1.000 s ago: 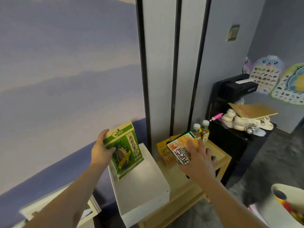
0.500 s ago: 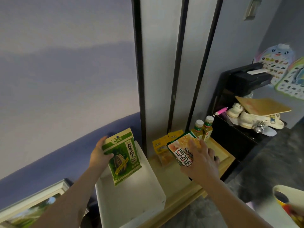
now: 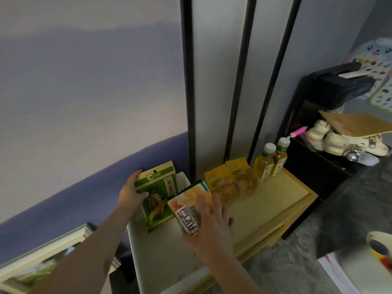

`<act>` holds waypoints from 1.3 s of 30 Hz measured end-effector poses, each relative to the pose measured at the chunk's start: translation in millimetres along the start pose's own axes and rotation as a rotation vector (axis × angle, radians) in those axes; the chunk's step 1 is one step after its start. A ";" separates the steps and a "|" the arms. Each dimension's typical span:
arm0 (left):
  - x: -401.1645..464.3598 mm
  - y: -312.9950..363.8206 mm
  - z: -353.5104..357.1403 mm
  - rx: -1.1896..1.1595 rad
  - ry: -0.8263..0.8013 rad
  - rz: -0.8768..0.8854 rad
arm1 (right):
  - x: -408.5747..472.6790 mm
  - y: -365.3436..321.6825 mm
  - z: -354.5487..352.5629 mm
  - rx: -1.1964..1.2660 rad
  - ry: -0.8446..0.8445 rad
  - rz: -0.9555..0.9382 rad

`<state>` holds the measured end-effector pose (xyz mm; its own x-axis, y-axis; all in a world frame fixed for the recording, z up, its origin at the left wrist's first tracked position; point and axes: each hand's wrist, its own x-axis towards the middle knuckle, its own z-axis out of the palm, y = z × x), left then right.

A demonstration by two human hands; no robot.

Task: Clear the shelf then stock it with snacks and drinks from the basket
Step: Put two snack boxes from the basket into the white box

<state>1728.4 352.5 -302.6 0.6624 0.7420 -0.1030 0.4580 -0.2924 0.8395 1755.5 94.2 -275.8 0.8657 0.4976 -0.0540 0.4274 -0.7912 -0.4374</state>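
Observation:
My left hand (image 3: 131,193) grips the upper left edge of a green sunflower-seed packet (image 3: 158,195) standing upright on the white shelf top (image 3: 161,257). My right hand (image 3: 212,228) holds an orange-and-white snack packet (image 3: 188,206) upright just right of the green one, partly overlapping it. Two yellow snack bags (image 3: 230,180) lean against the wall panel on the wooden shelf (image 3: 282,200). Two small yellow drink bottles (image 3: 271,161) with white caps stand at the back right of that wooden surface.
A black cabinet (image 3: 318,166) with pale shoes (image 3: 331,139), cardboard and a black device stands to the right. A framed picture (image 3: 48,257) leans at lower left. A white basket rim (image 3: 347,270) shows at lower right. Black vertical strips (image 3: 187,85) run down the wall.
My right hand has carried the orange-and-white packet left, from over the wooden shelf to beside the green packet on the white top. The camera tilted downward and closer.

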 end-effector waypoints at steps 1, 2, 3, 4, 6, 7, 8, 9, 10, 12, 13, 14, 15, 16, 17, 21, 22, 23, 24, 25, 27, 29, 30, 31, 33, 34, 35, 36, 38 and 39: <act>0.7 -1.3 1.2 -0.001 0.000 0.004 | -5.7 -8.8 12.0 0.008 -0.011 -0.006; 1.7 -3.1 2.6 -0.001 0.002 0.010 | -10.9 -16.8 23.2 0.018 -0.015 -0.012; 3.0 -5.2 3.8 0.004 0.004 0.013 | -14.7 -23.3 32.8 0.030 -0.031 -0.011; 4.2 -7.4 4.9 0.010 0.003 0.019 | -17.1 -28.8 41.3 0.038 -0.066 -0.002; 6.3 -11.6 6.0 0.028 0.002 0.034 | -16.8 -35.7 55.8 0.027 -0.162 0.034; 6.6 -13.0 6.7 0.035 0.001 0.041 | -14.8 -38.0 60.8 0.027 -0.195 0.055; 6.9 -14.3 7.6 0.034 0.001 0.046 | -12.3 -39.4 64.9 0.034 -0.209 0.083; 7.3 -15.7 8.7 0.032 0.003 0.047 | -9.4 -39.6 70.4 0.045 -0.211 0.111; 7.3 -17.2 9.6 0.030 0.006 0.050 | -7.0 -39.6 73.7 0.060 -0.209 0.139; 6.8 -18.7 10.9 0.039 0.019 0.051 | -3.4 -37.0 77.1 0.070 -0.194 0.163; 6.9 -19.7 11.2 0.044 0.024 0.053 | -1.8 -35.3 78.1 0.069 -0.192 0.171; 7.2 -20.5 11.4 0.045 0.024 0.058 | -0.5 -34.1 79.5 0.075 -0.200 0.183; 7.5 -21.2 11.6 0.046 0.022 0.061 | 1.2 -32.5 81.3 0.079 -0.205 0.196; 7.6 -21.9 12.0 0.048 0.021 0.070 | 2.7 -31.1 83.8 0.078 -0.207 0.210; 7.6 -22.2 12.6 0.050 0.020 0.078 | 4.5 -29.5 86.6 0.066 -0.209 0.223; 8.8 -21.2 16.5 0.068 0.028 0.110 | 12.9 -21.9 99.8 -0.009 -0.277 0.292; 8.9 -20.9 17.5 0.075 0.031 0.118 | 15.2 -20.5 102.0 -0.024 -0.311 0.312; 9.1 -20.7 18.1 0.084 0.033 0.124 | 17.9 -19.5 104.2 -0.037 -0.351 0.335; 9.1 -20.7 18.4 0.090 0.036 0.128 | 20.8 -18.7 105.8 -0.048 -0.394 0.357; 9.4 -21.3 18.5 0.096 0.037 0.129 | 23.7 -18.1 106.6 -0.058 -0.439 0.378; 10.3 -22.0 18.0 0.100 0.031 0.133 | 28.6 -17.1 106.6 -0.074 -0.530 0.420; 12.3 -22.7 16.9 0.093 0.013 0.128 | 33.0 -16.0 107.0 -0.096 -0.595 0.436; 12.9 -23.3 16.6 0.086 0.001 0.124 | 34.4 -15.7 106.9 -0.108 -0.615 0.434; 13.4 -23.7 16.4 0.079 -0.008 0.118 | 35.1 -15.8 107.5 -0.117 -0.626 0.429; 14.1 -25.6 15.8 0.071 -0.024 0.106 | 34.6 -15.7 107.3 -0.118 -0.625 0.418; 14.1 -27.0 15.5 0.069 -0.027 0.104 | 33.2 -15.2 107.2 -0.112 -0.612 0.405; 14.5 -28.4 15.0 0.071 -0.026 0.102 | 31.5 -14.5 106.7 -0.104 -0.586 0.379; 13.6 -28.8 14.5 0.075 -0.021 0.103 | 29.1 -13.5 105.5 -0.092 -0.548 0.339; 11.2 -28.5 13.2 0.097 -0.011 0.097 | 24.0 -11.5 98.5 -0.035 -0.452 0.249; 8.6 -27.5 11.8 0.112 -0.013 0.092 | 22.1 -10.8 92.0 0.009 -0.403 0.214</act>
<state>1728.5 359.8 -332.8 0.7123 0.7010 -0.0357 0.4574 -0.4250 0.7811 1746.1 146.5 -354.9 0.7629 0.4236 -0.4884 0.2466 -0.8890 -0.3858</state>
